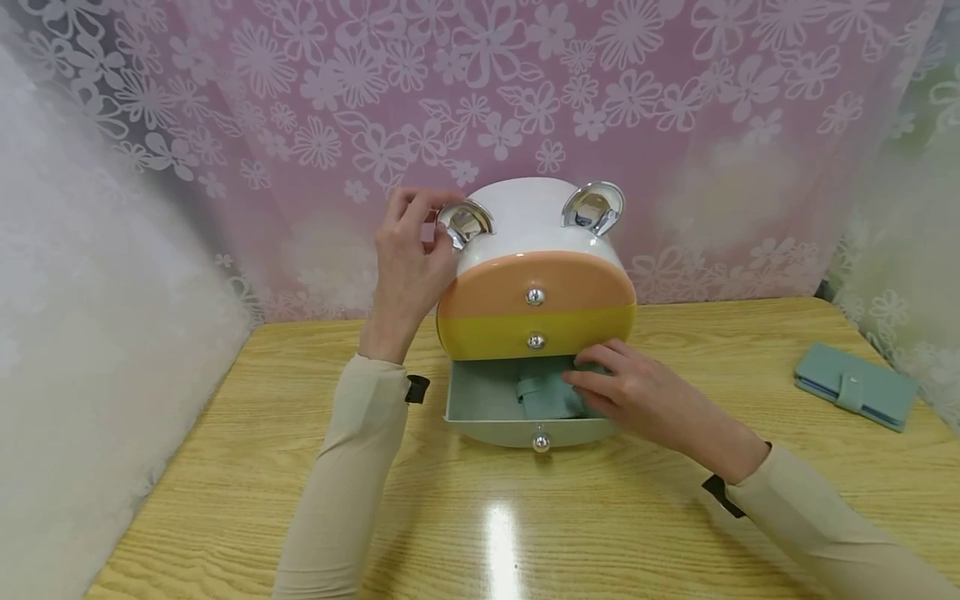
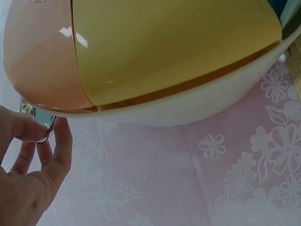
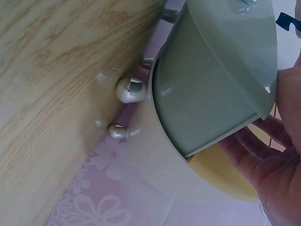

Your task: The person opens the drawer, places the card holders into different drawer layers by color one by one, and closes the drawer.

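A small animal-shaped drawer box (image 1: 525,212) with silver ears stands on the table, its orange and yellow drawers closed and its pale green bottom drawer (image 1: 480,392) pulled out. My left hand (image 1: 411,258) pinches the silver left ear (image 1: 467,221) between thumb and fingers, as the left wrist view also shows. A teal wallet (image 1: 551,396) with a strap lies in the bottom drawer. My right hand (image 1: 637,387) reaches over the drawer's right side, its loosely bent fingers at the wallet's right part. The hand covers that part, and I see no clear grip.
A second teal wallet (image 1: 855,385) with a snap strap lies at the right of the wooden table (image 1: 450,533). Flowered pink cloth (image 1: 487,108) hangs close behind the box. Round silver feet (image 3: 131,90) hold the box off the tabletop.
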`<state>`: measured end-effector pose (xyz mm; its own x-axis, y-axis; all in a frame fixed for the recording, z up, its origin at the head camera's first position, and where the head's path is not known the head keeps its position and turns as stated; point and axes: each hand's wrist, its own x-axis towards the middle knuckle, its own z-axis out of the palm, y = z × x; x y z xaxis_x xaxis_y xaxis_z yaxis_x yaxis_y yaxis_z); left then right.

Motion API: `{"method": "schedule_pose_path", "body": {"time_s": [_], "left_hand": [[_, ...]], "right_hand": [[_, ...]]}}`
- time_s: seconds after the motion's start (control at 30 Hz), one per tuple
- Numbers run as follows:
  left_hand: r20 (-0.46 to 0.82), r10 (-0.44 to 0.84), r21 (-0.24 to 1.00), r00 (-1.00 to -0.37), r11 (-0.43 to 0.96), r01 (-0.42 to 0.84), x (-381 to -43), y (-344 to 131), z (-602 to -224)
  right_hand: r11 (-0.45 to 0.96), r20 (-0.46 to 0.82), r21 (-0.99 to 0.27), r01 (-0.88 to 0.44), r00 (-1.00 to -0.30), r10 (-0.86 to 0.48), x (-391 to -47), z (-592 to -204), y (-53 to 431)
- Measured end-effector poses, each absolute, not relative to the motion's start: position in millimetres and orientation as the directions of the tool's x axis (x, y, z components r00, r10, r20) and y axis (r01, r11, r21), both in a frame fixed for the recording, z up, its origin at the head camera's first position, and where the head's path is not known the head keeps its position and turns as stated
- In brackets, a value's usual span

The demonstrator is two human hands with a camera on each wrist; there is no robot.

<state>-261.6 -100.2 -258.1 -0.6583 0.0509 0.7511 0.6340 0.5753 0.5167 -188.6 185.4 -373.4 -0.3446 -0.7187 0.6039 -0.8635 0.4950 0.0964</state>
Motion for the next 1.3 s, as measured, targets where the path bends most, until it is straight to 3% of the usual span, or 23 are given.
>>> {"method": "schedule_pose_path", "body": {"time_s": [0.33,1.3], "left_hand": [[0.751,0.051,0.519,-0.659,0.572,0.635,-262.2,-100.1,-258.5],[0.753,0.055,0.514,-0.655,0.573,0.639,-261.5,-100.5,-258.7]], "right_hand": [[0.496,0.665,0.089,-0.864,-0.319,-0.675,-186.3,-368.0,186.2],[0.617,0.663,0.092,-0.782,-0.414,-0.623,-178.2,-356.6,209.2]]}}
